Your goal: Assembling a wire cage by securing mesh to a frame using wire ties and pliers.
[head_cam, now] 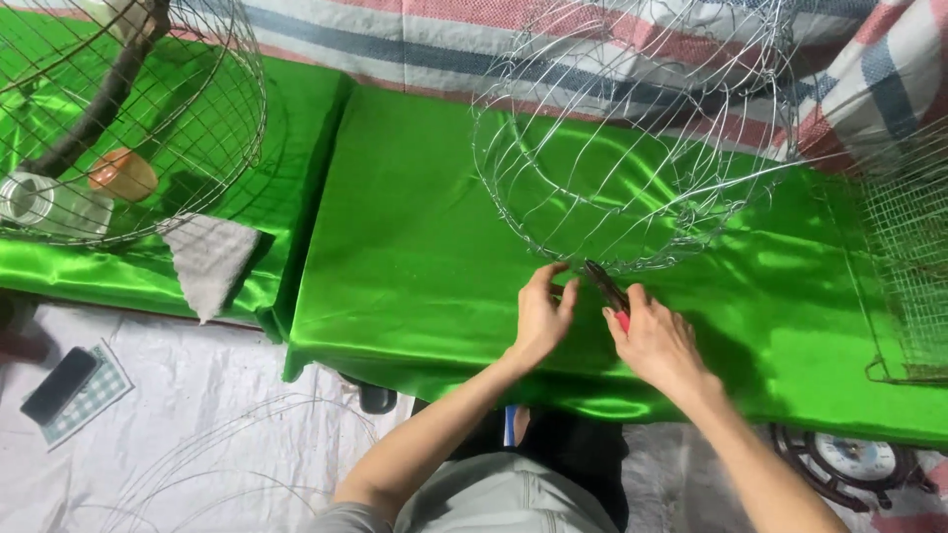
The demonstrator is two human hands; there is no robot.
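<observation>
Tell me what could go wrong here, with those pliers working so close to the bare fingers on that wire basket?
1. The left hand pinches the wire frame right beside the pliers held in the right hand; a slip could nip the fingers.
2. The frame's loose wire ends may prick or scratch bare skin.
3. The green satin cloth looks slick, so the light frame might slide while being worked.

A dark phone, screen unlit, lies on the floor, lower left.
</observation>
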